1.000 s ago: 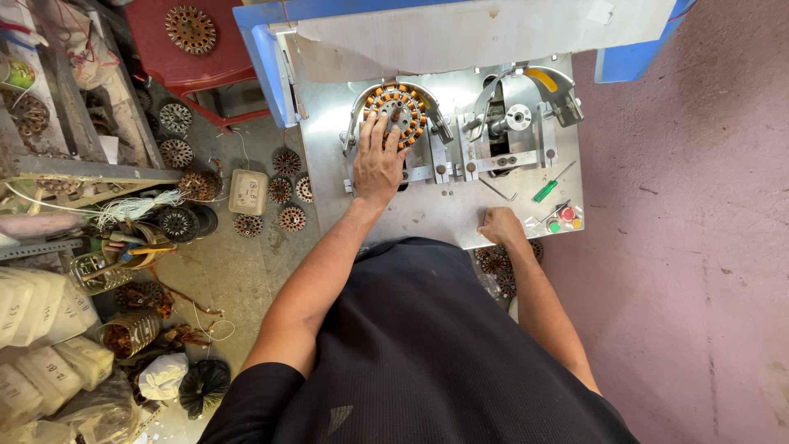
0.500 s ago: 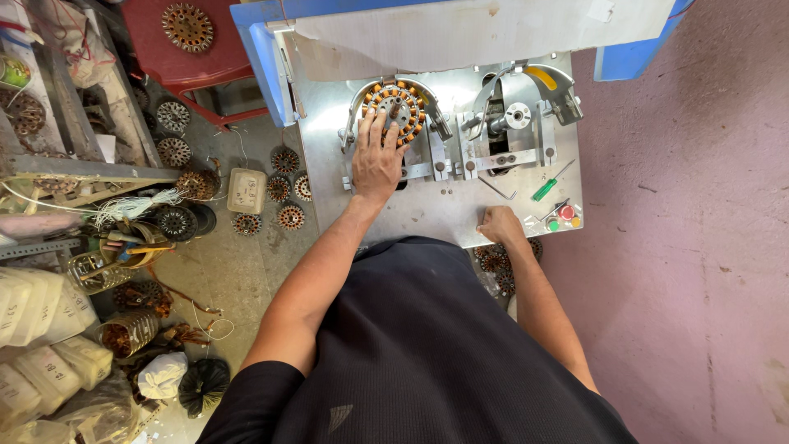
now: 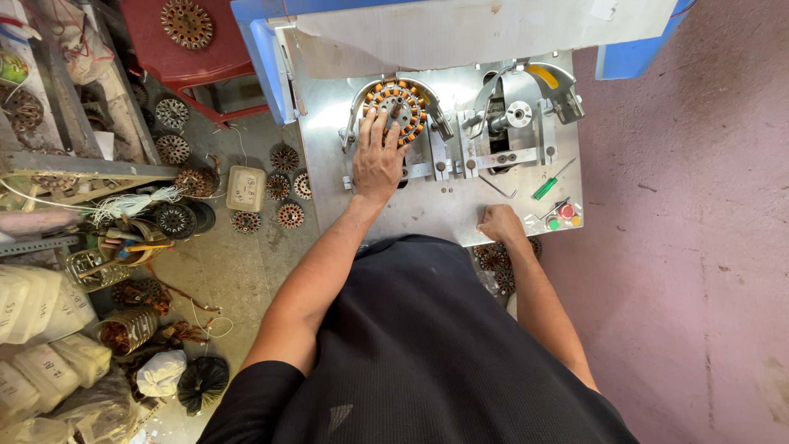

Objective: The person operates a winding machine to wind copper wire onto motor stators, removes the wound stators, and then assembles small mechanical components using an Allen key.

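Note:
A round stator with copper-wound coils sits in the holder of a metal winding machine. My left hand lies flat on the stator's near side, fingers spread over the coils. My right hand rests curled on the front edge of the machine's steel plate, near a bent metal rod. It holds nothing that I can see.
A green-handled screwdriver and coloured push buttons lie at the plate's right front. Several wound stators are scattered on the floor at left, beside a red stool, shelves and white bags. Bare pink floor lies to the right.

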